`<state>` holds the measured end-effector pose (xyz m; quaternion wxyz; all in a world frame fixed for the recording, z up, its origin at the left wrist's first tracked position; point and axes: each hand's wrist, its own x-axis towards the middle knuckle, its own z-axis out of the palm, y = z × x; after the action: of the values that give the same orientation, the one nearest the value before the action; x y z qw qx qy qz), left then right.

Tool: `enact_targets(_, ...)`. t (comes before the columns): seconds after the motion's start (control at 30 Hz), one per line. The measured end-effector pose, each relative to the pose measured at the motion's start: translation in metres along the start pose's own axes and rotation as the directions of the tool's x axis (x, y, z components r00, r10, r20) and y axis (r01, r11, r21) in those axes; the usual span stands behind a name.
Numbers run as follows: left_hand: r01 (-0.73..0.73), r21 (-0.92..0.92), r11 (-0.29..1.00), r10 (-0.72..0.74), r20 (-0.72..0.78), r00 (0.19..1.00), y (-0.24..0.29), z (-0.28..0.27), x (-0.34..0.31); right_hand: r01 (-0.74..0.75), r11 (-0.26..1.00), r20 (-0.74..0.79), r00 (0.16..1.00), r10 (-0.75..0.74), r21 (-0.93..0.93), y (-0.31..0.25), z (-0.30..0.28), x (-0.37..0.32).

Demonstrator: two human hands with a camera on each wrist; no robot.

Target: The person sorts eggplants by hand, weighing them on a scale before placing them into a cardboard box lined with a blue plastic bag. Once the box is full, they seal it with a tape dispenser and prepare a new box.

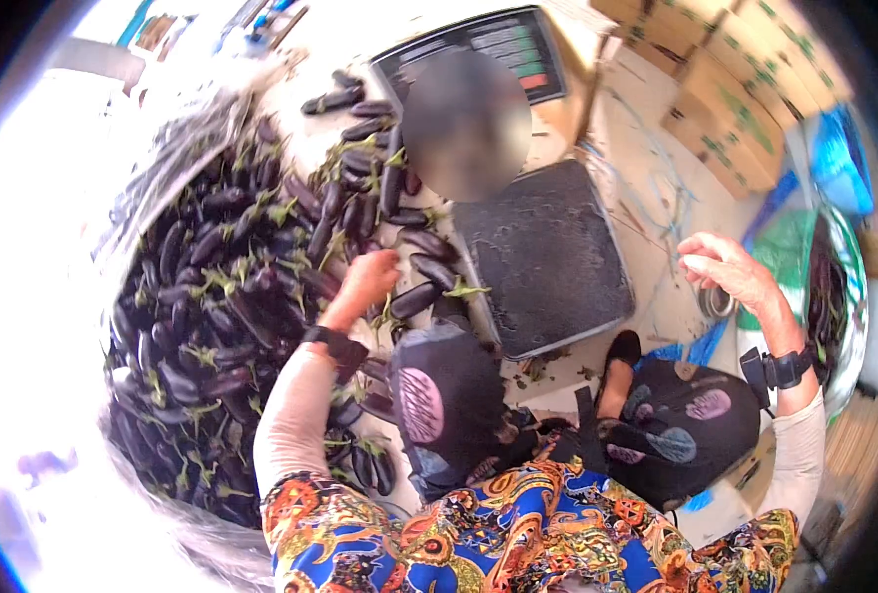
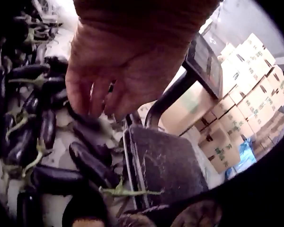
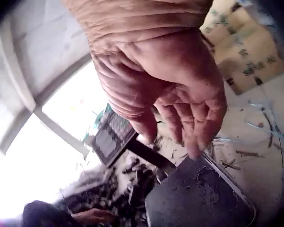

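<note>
In the head view, the eggplant (image 1: 434, 271) lay at the left hand's (image 1: 365, 286) 2 o'clock, beside the scale platform (image 1: 547, 262). Long axis: 10 to 4 o'clock, green stem (image 1: 466, 290) at the 4 o'clock end. Skin: glossy, dark purple. Left-hand grip could not be determined. The right hand (image 1: 733, 272), fingers loosely bent, held nothing at the platform's 3 o'clock.

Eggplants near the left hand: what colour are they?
The eggplants are glossy purple-black with green stems, best seen in the left wrist view.
</note>
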<state>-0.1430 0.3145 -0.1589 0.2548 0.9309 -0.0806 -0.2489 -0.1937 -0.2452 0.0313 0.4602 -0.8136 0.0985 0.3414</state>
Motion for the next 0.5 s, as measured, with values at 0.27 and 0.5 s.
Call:
enact_targets(0.27, -0.258, 0.363, 0.895, 0.360, -0.251, 0.898, -0.009, 0.106, 0.051, 0.398, 0.831, 0.295, 0.908, -0.297, -0.388, -0.101, 0.122, 0.127)
enact_targets(0.5, -0.258, 0.384, 0.886, 0.325, -0.119, 0.938, -0.010, 0.078, 0.082, 0.387, 0.883, 0.430, 0.867, -0.250, -0.266, -0.071, 0.248, 0.180)
